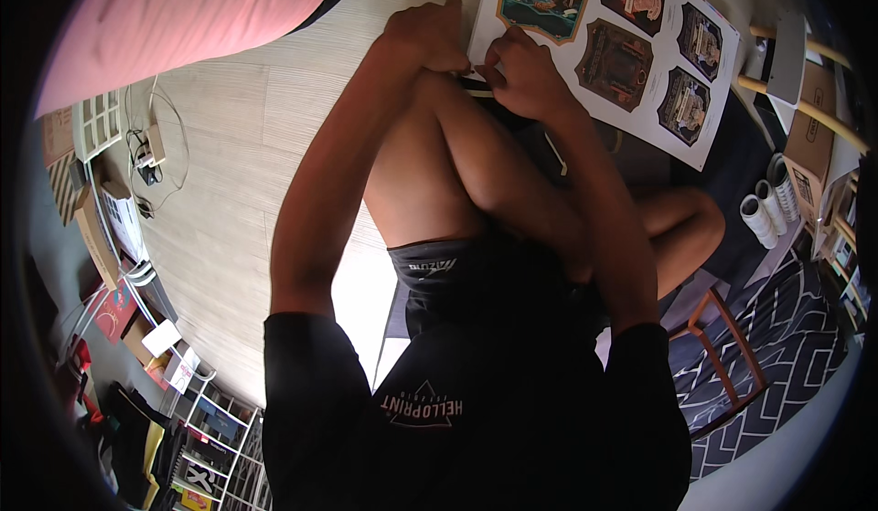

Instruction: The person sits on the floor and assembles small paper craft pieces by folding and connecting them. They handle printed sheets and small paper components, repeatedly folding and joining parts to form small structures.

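A large white printed sheet point(666, 74) bearing several ornate, dark badge-shaped designs lies at the top, beyond my crossed legs. My left hand point(428, 37) is at its left edge, fingers bent down toward the near left corner and thumb pointing away. Over that same corner, my right hand point(526, 74) has its fingers curled in a pinch, thumb and forefinger close together. The two sets of fingertips are a short gap apart. Whatever they pinch is too small to make out. Under the sheet is a dark surface point(631, 159).
Pink fabric point(201, 26) fills the upper left. Cables and a power plug point(146, 159) lie on the pale wood floor point(229, 191). White rolls point(766, 209) stand at the right by a cardboard box point(809, 145). A wooden frame point(727, 346) rests near patterned bedding point(786, 365); a white wire rack point(219, 429) is lower left.
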Demonstrator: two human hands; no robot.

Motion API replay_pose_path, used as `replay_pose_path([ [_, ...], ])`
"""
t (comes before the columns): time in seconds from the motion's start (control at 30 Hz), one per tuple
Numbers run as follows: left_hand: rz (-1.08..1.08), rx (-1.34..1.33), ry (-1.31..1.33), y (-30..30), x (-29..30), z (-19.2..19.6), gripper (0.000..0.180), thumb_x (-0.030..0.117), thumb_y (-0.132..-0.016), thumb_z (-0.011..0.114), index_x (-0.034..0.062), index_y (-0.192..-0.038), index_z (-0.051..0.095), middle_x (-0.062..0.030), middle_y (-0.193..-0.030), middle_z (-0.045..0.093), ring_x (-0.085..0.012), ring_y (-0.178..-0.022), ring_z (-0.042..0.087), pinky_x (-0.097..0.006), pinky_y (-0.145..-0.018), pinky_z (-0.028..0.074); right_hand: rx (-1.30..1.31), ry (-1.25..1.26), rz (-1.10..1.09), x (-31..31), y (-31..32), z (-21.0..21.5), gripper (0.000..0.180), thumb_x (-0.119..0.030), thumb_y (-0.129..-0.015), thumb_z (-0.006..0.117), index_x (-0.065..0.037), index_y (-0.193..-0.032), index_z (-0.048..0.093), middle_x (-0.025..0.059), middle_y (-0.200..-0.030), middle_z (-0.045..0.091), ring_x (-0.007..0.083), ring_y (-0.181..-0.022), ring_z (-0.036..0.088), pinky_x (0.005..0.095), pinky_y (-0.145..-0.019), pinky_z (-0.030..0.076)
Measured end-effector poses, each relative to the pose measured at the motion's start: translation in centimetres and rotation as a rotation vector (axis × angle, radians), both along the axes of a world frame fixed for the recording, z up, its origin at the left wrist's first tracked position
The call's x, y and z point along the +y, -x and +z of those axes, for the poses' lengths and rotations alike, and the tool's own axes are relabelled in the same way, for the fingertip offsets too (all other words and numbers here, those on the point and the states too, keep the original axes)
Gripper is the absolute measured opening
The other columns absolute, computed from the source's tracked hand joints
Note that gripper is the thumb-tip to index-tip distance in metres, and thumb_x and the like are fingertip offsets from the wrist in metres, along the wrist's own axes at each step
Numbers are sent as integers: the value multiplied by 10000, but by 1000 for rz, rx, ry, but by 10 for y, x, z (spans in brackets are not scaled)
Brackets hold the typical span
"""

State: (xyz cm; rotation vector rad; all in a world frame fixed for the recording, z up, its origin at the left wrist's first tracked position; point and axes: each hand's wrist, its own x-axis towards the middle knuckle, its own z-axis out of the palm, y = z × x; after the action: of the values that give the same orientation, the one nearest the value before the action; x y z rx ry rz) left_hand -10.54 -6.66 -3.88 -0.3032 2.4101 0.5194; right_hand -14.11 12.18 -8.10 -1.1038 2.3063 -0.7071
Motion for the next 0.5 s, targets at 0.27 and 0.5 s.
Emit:
replay_pose_path([
  [0.27,315,152,-219,-22,-29,-6,733,293,-731,817,74,-1344,479,-204,-1191,619,-281,-983,661,-360,-835,540,182,-224,-112,-20,-16,10,367,-350,-812,777,-37,-960,655,163,-1025,598,341,-974,640,490,-788,459],
  [0.5,408,398,-386,-22,-29,-13,656,300,-791,806,83,-1329,501,-194,-1153,613,-238,-969,631,-344,-819,525,134,-384,-181,-31,-15,12,526,-417,-739,810,-26,-1060,663,170,-1104,620,325,-1036,647,502,-886,471],
])
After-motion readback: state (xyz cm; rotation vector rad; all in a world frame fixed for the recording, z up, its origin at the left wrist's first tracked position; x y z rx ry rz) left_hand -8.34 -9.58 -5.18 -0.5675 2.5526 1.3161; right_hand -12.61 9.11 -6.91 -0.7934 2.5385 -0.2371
